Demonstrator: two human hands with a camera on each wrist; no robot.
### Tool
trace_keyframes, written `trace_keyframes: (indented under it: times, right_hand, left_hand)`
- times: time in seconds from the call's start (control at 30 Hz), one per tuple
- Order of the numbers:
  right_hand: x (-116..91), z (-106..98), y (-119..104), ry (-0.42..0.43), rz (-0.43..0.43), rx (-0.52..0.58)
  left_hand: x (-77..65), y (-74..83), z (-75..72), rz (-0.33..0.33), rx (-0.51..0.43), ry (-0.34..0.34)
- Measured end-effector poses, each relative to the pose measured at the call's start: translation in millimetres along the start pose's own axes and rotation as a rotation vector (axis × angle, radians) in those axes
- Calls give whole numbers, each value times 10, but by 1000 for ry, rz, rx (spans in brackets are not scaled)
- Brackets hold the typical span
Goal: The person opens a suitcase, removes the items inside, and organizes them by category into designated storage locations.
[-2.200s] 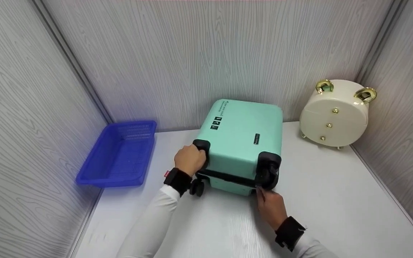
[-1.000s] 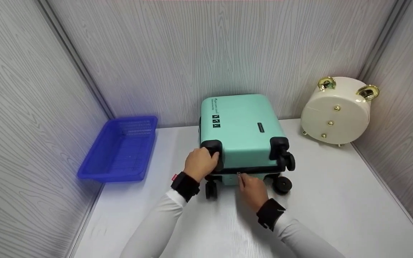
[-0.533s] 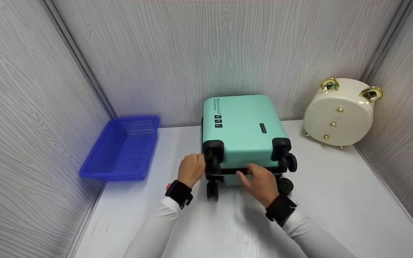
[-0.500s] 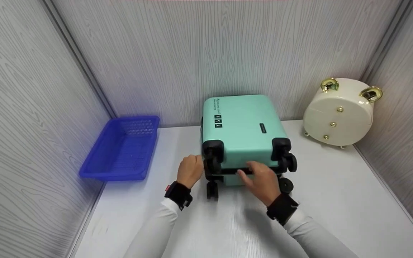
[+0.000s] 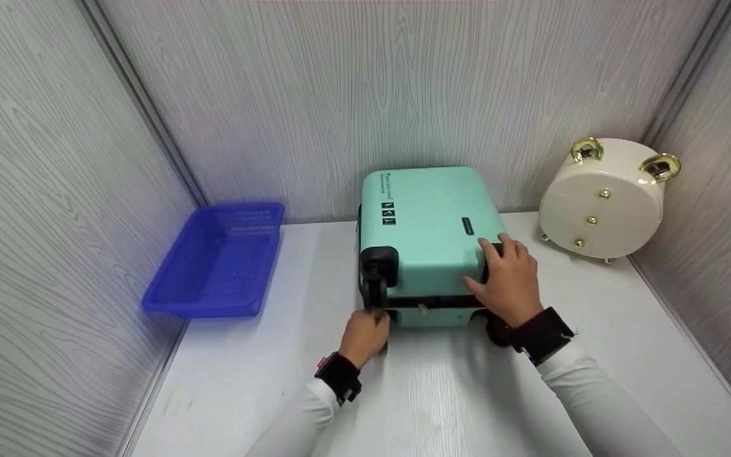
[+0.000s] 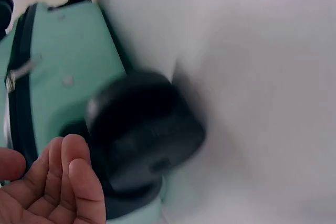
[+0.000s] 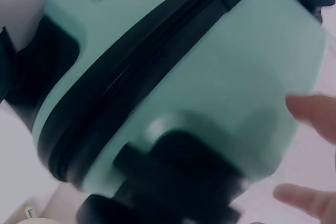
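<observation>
A mint-green hard-shell suitcase [image 5: 429, 216] lies flat against the back wall, its wheeled end facing me. Along that end runs a black zip band with a small metal zip pull [image 6: 23, 72] hanging from it. My left hand [image 5: 365, 333] is by the near left wheels, fingers loosely curled with nothing seen in them; a black wheel [image 6: 152, 129] fills the left wrist view beside it, blurred. With fingers spread, my right hand [image 5: 510, 279] is at the near right corner, hiding the upper wheel there. Whether it touches the shell is unclear.
A blue plastic basket [image 5: 261, 279] stands on the left of the white table [image 5: 302, 393]. To the right is a round cream case [image 5: 594, 216] with gold ear-shaped rings. Wood-patterned panels [image 5: 429, 82] close in the back and both sides.
My right hand has let go of the zip pull, opened and moved right to the corner. My left hand has left the upper left wheel and come lower. The suitcase has turned to face me squarely.
</observation>
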State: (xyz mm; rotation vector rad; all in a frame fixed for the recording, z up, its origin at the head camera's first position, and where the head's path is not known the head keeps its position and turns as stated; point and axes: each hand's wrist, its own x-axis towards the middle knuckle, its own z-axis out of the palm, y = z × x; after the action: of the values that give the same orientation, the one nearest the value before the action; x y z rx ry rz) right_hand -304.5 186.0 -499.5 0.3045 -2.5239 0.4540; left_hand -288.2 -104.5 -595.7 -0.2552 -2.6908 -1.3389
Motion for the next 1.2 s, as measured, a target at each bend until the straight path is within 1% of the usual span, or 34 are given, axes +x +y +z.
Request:
trace_keyframes:
  times: [0.1, 0.17, 0.27, 0.4, 0.53, 0.63, 0.73, 0.8, 0.87, 1.0, 1.07, 1.13, 1.2]
  right_hand:
    - [30, 5, 88, -113, 51, -9]
    - [38, 21, 138, -174, 75, -9]
    - [33, 48, 194, -240, 98, 13]
    - [9, 79, 231, -284, 122, 63]
    - [-4, 105, 233, -270, 127, 88]
    - [-13, 121, 234, -247, 124, 92]
    - [-30, 129, 239, -225, 123, 93]
    - [-40, 131, 243, -214, 124, 90]
    - [-46, 131, 247, -204, 125, 87]
    - [-42, 133, 255, -183, 125, 76]
    - [-36, 132, 258, -174, 125, 74]
    - [-30, 132, 262, -168, 123, 73]
    - [-26, 128, 263, -160, 117, 72]
  left_hand:
    - [-45, 109, 130, 94, 22, -58]
    - [-55, 168, 215, 126, 41, -84]
    - [-35, 241, 328, 152, 80, -63]
    - [24, 300, 448, 180, 187, 17]
    - [88, 322, 531, 210, 266, 79]
    - [97, 319, 561, 223, 276, 108]
    - [65, 301, 570, 240, 260, 112]
    - [36, 293, 564, 263, 247, 107]
    - [13, 291, 553, 300, 253, 114]
    - [-5, 297, 515, 371, 316, 149]
    - [-7, 298, 487, 396, 345, 164]
    - [-9, 297, 451, 414, 361, 170]
    - [-11, 287, 406, 429, 358, 167]
